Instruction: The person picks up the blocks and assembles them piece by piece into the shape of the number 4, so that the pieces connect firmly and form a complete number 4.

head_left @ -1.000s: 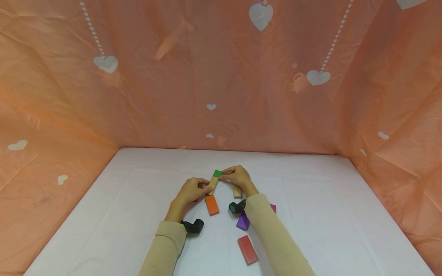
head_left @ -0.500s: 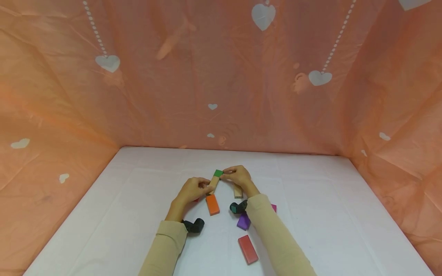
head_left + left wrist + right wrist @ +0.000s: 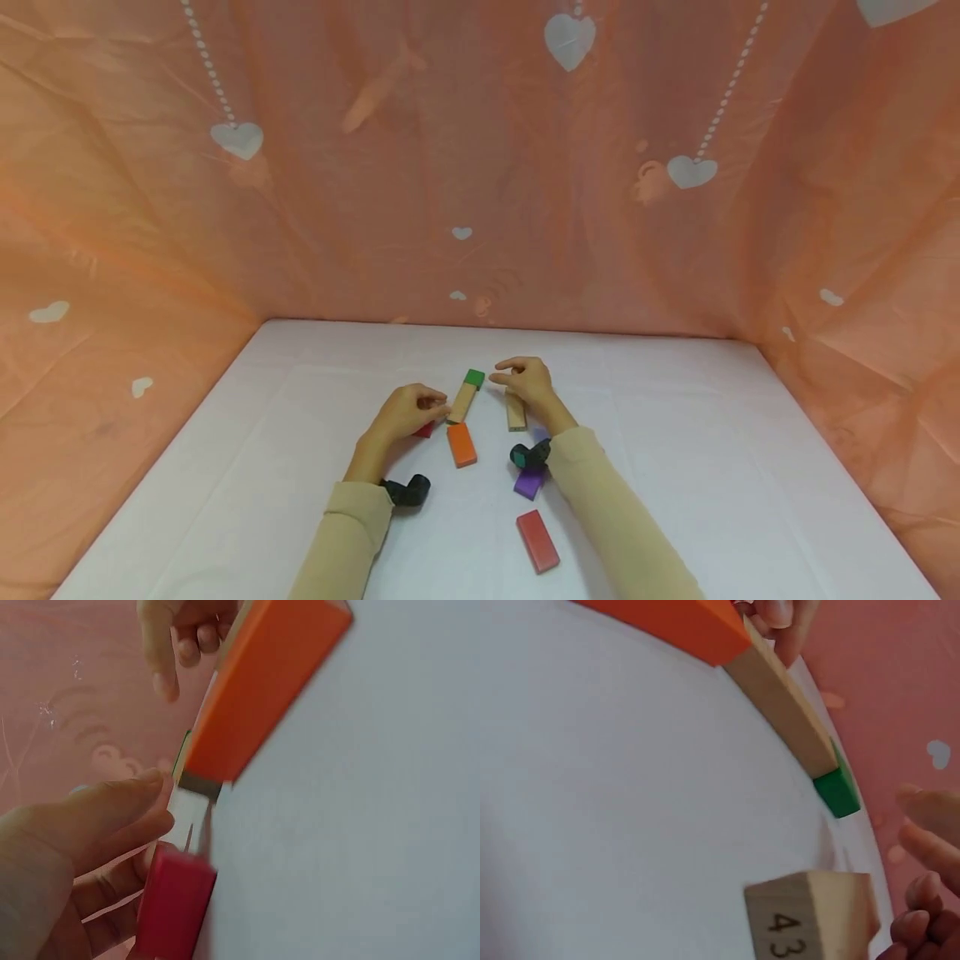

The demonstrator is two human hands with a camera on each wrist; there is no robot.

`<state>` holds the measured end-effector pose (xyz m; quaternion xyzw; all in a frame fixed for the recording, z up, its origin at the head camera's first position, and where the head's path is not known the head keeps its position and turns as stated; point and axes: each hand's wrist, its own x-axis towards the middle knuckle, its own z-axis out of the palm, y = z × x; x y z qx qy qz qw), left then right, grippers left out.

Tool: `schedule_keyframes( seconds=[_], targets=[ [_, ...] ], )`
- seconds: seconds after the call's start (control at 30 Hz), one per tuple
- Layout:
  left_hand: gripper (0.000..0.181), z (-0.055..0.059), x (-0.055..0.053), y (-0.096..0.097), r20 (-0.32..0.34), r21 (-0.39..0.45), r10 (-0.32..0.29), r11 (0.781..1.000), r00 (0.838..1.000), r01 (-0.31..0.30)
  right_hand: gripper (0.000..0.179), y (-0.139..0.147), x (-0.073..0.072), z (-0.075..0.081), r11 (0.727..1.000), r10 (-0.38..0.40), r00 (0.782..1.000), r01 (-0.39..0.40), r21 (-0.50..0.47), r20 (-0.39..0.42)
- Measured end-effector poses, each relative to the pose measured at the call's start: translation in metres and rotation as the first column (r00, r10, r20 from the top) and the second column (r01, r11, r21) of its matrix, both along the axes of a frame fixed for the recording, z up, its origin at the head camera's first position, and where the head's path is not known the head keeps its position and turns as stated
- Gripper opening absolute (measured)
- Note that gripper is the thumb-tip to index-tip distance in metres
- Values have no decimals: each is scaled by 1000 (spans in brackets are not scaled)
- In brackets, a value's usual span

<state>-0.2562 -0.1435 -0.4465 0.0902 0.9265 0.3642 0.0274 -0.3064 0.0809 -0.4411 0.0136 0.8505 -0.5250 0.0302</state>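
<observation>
White table (image 3: 660, 467): from the head view, smooth, wide on both sides, meeting a wrinkled orange drape (image 3: 480, 167).
Hands: left hand (image 3: 408, 411) and right hand (image 3: 529, 382) apart, fingers loose, gripping nothing.
Block row: wooden block (image 3: 462, 403) lined up between green block (image 3: 475, 378) and orange block (image 3: 461, 445).
Left wrist: sharp-edged red block (image 3: 176, 904) by the fingers; contact I can't tell.
Right wrist: numbered wooden block (image 3: 817, 915) near the right fingers.

Around an orange rectangular block (image 3: 462, 445) lie a tan wooden block (image 3: 462, 403), then a green block (image 3: 475, 379), at twelve o'clock; a second tan wooden block (image 3: 516, 412) marked with dark "43" at two; a purple block (image 3: 528, 483) at four; a salmon-red block (image 3: 537, 542) at five. The worktop (image 3: 660, 467) is white; the peach-orange sheet (image 3: 450, 150) carries white hearts (image 3: 570, 42).
</observation>
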Motion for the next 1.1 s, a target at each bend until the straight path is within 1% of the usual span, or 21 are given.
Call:
schedule_keyframes(
  seconds=[0.1,0.23,0.3,0.43,0.63,0.83,0.93,1.1],
  targets=[
    [26,2,3,-8,-18,-14,-14,1000,1000,14,29,1,4,4,1000,10,1000,-9,-16,18],
    [27,6,5,-17,-13,-13,-17,1000,1000,17,29,1,11,9,998,42,998,-39,-55,46],
    [27,7,6,-21,-13,-13,-26,1000,1000,26,30,1,14,10,996,65,997,-62,-62,46],
    [30,9,9,-28,-26,1,-72,997,997,73,30,4,22,11,991,111,993,-108,-75,43],
    [33,7,10,-39,-33,39,-126,991,992,127,32,9,34,8,983,174,982,-170,-64,71],
    [35,4,11,-45,-24,70,-170,983,985,172,32,11,46,7,972,222,969,-212,-99,106],
    [36,4,11,-47,-19,79,-183,980,983,184,32,11,51,6,969,242,966,-234,-84,90],
    [36,3,11,-48,22,90,-173,981,985,170,32,11,58,5,961,274,959,-271,-50,68]
  ],
)
